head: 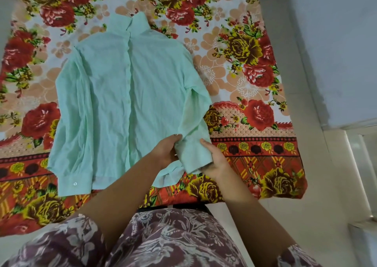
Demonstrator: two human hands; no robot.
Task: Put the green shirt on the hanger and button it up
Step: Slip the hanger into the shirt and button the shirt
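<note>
Shirt (114, 95) lies flat on the floral bedsheet (255, 79), long axis running straight away from the person, collar (136, 23) far, hem (106, 185) near. Both hands meet at the cuff (193, 156) of the right-side sleeve: left hand (165, 152) pinches its inner edge, right hand (217, 160) grips the outer. No hanger in view.

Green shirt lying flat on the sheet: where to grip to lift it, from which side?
Likely the collar, pinched from above at the far end: it stands up, a folded edge, while the green shirt lies flat on the floral sheet. The left hand and right hand hold only a sleeve cuff.
</note>
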